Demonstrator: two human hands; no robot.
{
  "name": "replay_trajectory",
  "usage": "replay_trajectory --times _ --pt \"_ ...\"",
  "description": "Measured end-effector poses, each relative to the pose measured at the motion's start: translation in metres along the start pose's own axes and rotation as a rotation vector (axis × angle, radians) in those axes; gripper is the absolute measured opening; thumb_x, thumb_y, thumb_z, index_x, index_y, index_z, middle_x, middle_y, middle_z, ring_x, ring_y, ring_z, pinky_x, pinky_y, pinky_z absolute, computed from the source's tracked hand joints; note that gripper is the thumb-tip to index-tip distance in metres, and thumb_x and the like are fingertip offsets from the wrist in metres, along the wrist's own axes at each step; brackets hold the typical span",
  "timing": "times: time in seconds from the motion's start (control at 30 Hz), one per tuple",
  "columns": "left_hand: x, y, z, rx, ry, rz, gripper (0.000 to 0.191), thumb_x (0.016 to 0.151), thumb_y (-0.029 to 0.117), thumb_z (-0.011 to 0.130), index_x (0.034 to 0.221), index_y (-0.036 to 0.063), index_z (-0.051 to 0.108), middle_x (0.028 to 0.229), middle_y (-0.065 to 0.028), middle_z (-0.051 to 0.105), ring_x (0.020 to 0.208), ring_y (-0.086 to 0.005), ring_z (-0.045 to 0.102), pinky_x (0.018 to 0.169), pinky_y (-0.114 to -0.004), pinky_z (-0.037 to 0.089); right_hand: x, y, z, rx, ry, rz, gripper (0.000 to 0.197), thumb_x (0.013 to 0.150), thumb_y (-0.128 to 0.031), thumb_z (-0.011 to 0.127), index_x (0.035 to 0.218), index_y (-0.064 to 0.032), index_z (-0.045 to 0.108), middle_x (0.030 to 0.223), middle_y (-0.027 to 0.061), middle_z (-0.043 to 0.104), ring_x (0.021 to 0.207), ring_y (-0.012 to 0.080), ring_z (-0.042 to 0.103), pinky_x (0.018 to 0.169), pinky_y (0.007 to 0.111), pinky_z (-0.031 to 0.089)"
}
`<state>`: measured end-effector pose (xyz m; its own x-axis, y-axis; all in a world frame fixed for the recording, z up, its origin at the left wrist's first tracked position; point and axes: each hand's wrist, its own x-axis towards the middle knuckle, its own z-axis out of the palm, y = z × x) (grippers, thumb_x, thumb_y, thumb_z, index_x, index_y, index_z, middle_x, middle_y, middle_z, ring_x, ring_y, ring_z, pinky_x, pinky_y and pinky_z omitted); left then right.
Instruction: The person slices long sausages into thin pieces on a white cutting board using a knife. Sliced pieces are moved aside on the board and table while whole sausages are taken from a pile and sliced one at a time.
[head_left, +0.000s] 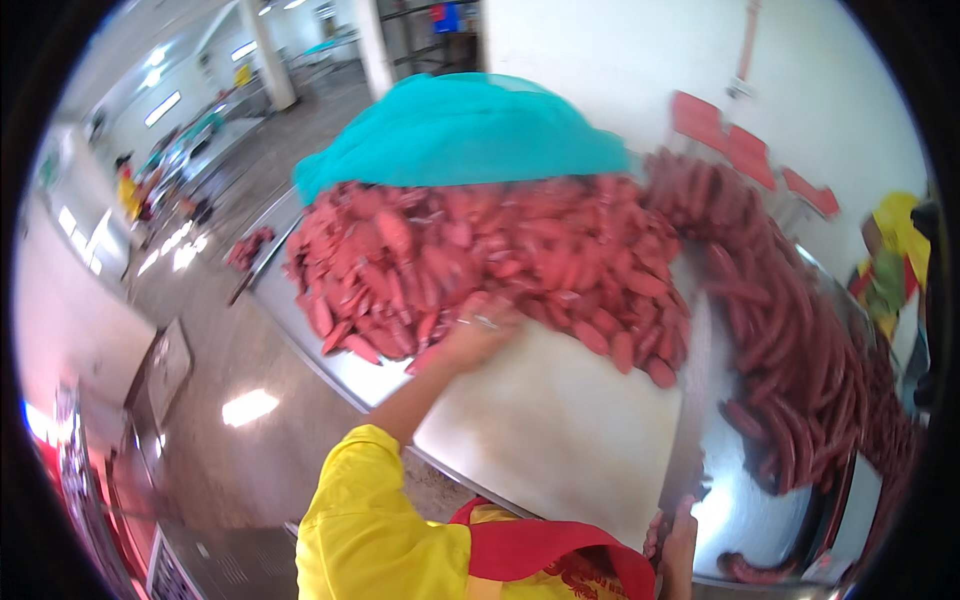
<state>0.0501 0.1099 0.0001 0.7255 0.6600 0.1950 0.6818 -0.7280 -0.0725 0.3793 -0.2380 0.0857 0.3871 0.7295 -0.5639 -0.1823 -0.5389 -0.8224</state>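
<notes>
My left hand (480, 330), blurred and wearing a ring or band, reaches forward to the near edge of a large heap of sliced red sausage (480, 247). Its fingertips merge with the slices, so whether they grip any is unclear. Low on the right, my right hand (676, 529) is closed around the handle of a long knife (688, 420). The broad blade points away from me, along the right side of a white cutting board (555, 420). Turquoise mesh netting (465, 135) covers the back of the heap.
Whole dark red sausages (795, 352) are piled along the metal table (735, 480) at right. One sausage (754, 568) lies near the front edge. Another long blade (262, 262) lies at the left edge, beside a small red heap (250, 247). People (896, 247) in yellow stand farther off.
</notes>
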Motion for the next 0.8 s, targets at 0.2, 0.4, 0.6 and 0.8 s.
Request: replay_trajectory --times 0.2,0.4,0.6,0.8 --pt "0.011 -0.052 -0.036 0.295 0.238 -0.387 0.047 0.086 0.016 0.055 0.131 0.0264 0.054 0.144 -0.0038 0.046 0.131 -0.0288 0.042 0.106 -0.057 0.027 -0.01 -0.011 -0.024 -0.04 0.025 0.016 0.068 0.097 -0.06 0.037 0.075 0.0012 0.056 0.051 0.0051 0.049 0.042 0.0139 0.048 0.04 0.029 0.038" --pt "0.128 -0.111 -0.063 0.139 0.937 -0.492 0.021 0.088 0.013 0.061 0.108 0.0081 0.066 0.105 -0.0162 0.067 0.104 -0.0356 0.059 0.093 -0.046 0.043 -0.007 0.0 -0.071 -0.056 0.145 0.003 0.073 0.098 -0.061 0.03 0.073 0.0015 0.058 0.052 0.0067 0.052 0.042 0.0162 0.048 0.04 0.029 0.039" --pt "0.348 -0.003 -0.048 -0.314 0.842 -0.114 0.022 0.086 0.014 0.06 0.104 0.0016 0.064 0.099 -0.0214 0.066 0.095 -0.0401 0.061 0.084 -0.048 0.048 0.023 -0.004 -0.078 0.095 0.226 0.029 0.075 0.097 -0.065 0.025 0.073 -0.0004 0.054 0.05 0.0085 0.05 0.038 0.0182 0.048 0.037 0.031 0.041" --pt "0.487 0.089 0.038 -0.785 0.468 -0.083 0.035 0.081 0.016 0.062 0.111 -0.0023 0.062 0.109 -0.0225 0.064 0.103 -0.0376 0.061 0.091 -0.044 0.048 0.046 -0.05 -0.065 0.108 0.325 0.219 0.069 0.097 -0.064 0.028 0.069 -0.0062 0.056 0.053 0.0039 0.05 0.043 0.0146 0.047 0.041 0.029 0.038"
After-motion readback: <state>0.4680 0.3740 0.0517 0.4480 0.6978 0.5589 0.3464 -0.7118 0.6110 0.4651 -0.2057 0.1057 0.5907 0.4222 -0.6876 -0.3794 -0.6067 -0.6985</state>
